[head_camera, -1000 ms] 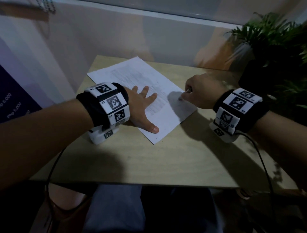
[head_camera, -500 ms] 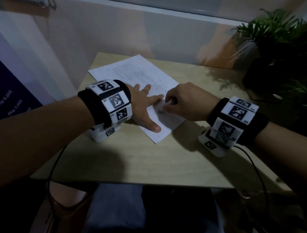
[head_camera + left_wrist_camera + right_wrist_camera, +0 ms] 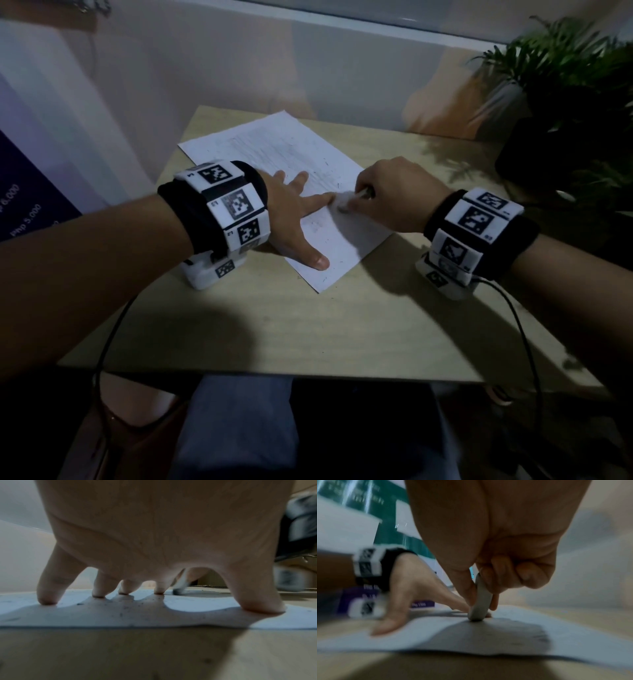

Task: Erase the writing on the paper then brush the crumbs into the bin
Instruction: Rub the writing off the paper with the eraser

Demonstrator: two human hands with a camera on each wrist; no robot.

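A white sheet of paper with faint pencil writing lies skewed on the wooden table. My left hand lies flat on it, fingers spread and pressing the sheet down. My right hand pinches a white eraser between thumb and fingers, its end on the paper just beside my left index fingertip. In the right wrist view the eraser stands on its edge on the paper. Dark crumbs speckle the sheet under my left palm.
A potted plant in a dark pot stands at the table's back right. A wall runs behind the table and a purple sign hangs at the left. Cables trail from both wrist cameras over the near edge. No bin shows.
My right hand with the eraser moved left across the paper, from the sheet's right edge to right beside my left index finger. The left hand stayed pressed on the paper.
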